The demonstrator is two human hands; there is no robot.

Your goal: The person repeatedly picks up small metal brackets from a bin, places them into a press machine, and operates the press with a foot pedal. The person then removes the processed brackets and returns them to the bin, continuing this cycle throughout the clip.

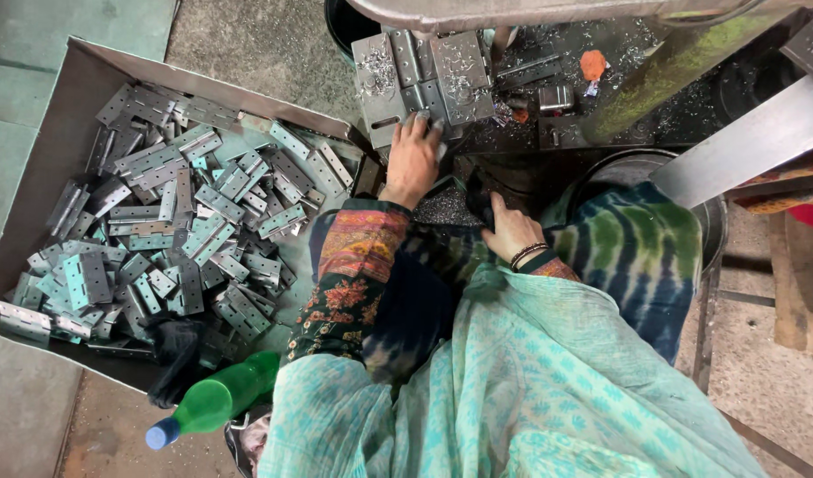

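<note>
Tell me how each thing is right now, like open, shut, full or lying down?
Left hand: fingers flat on the metal plates, gripping nothing.
Right hand: resting in the lap, fingers curled, hold unclear.
Metal plates: laid flat, dusted with shavings.
Cardboard tray: open, heaped with hinges.
Hinges: loose, jumbled pile.
Green bottle: lying on its side, blue cap on.

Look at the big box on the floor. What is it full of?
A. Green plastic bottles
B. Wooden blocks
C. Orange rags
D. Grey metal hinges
D. The big box holds a heap of flat grey metal hinges, each with small screw holes; the only green bottle lies near its lower edge.
</note>
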